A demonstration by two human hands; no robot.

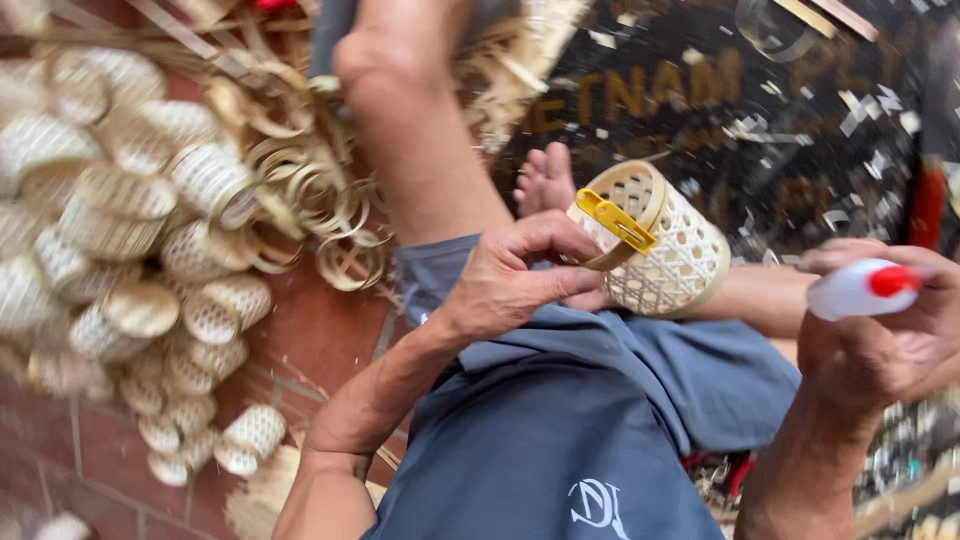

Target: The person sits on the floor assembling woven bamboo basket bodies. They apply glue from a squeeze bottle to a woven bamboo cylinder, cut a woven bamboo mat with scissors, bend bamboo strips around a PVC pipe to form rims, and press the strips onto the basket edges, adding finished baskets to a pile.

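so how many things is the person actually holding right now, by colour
tan: 1, woven basket in left hand
yellow: 1, clip on basket rim
white with red cap: 1, bottle in right hand
total: 3

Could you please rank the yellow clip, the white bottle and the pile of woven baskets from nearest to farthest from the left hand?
From the left hand:
1. Yellow clip, just right, on the held basket's rim.
2. White bottle, far right, in the right hand.
3. Pile of woven baskets, far left.

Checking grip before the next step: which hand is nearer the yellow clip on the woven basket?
Left. The left hand holds the woven basket with its thumb right beside the yellow clip; the right hand is off to the side, holding a white bottle.
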